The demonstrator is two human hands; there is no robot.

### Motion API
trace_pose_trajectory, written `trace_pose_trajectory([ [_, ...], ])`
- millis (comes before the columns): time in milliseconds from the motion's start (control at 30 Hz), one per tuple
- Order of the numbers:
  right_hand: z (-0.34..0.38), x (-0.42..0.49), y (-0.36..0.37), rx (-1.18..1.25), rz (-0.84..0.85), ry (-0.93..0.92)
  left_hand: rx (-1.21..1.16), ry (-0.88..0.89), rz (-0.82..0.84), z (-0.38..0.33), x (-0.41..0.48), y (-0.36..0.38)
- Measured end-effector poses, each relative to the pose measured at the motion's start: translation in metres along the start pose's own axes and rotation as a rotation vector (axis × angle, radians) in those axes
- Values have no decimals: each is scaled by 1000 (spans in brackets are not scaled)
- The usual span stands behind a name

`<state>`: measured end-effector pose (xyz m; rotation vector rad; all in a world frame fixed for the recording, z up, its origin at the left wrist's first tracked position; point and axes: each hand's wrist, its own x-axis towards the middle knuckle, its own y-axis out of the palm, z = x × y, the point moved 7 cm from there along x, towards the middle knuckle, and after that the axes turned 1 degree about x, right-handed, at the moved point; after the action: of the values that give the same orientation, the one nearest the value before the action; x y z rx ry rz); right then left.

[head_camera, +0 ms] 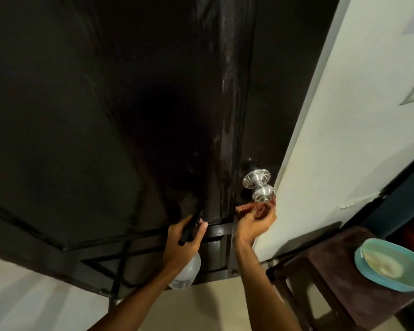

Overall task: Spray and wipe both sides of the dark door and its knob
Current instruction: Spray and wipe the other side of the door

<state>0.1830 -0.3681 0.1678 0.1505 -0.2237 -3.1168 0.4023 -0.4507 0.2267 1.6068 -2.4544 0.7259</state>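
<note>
Low and right of centre in the frame, a ribbed reddish cloth (249,209) is pinched by the right hand (255,224) just under the shiny round metal knob (261,187) of the dark panelled wooden door (105,115), seemingly for wiping it. A clear plastic spray bottle (187,271) is gripped by the left hand (183,244) at bottom centre, nozzle towards the door, apparently kept ready.

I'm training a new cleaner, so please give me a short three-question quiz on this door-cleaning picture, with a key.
1. True or false: the left hand grips the spray bottle.
2. What does the right hand hold just below the knob? A) a sponge B) a reddish cloth C) a brush
3. Fill in: the teal bowl sits on a dark wooden ____.
Key: 1 true; 2 B; 3 stool.
</note>
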Motion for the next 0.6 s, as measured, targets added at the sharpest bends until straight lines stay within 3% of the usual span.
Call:
trace_pose_trajectory([
  [100, -1, -18, 1, -103, 115, -146, 8, 6, 42, -4, 2, 19],
  [233, -32, -9, -9, -10, 25, 167, 16, -22, 82, -2, 1, 33],
  [467, 29, -31, 17, -5, 225, -207, 70, -63, 32, 11, 9, 29],
  [533, 17, -35, 8, -61, 224, -185, 52, -104, 22, 20, 2, 23],
  [600, -3, -36, 3, -103, 211, -46, 64, -114, 24, 18, 2, 23],
])
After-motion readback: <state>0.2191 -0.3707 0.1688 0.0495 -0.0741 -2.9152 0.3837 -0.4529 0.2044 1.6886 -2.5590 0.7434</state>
